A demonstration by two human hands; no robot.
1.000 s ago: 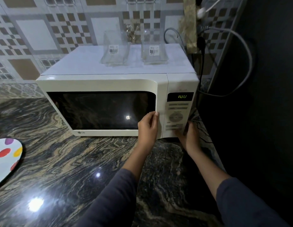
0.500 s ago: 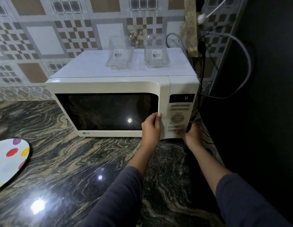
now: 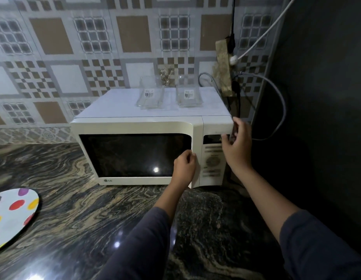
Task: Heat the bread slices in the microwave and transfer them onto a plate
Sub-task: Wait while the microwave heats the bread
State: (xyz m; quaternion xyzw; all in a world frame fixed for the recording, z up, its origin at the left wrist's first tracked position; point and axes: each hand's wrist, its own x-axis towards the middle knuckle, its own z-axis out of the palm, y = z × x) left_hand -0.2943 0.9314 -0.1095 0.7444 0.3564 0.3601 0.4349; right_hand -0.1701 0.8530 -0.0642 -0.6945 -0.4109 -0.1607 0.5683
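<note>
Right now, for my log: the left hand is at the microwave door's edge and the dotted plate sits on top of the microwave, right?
No: the head view shows the dotted plate on the counter, left of the microwave. The left hand is at the door's edge.

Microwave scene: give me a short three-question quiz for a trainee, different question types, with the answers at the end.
1. True or false: the dotted plate lies on top of the microwave.
2. How many clear containers stand on the microwave? A one, B two, C four.
3. Fill in: the ___ hand curls on the door edge beside the control panel.
Key: 1 false, it lies on the counter; 2 B; 3 left, the left hand.
</note>
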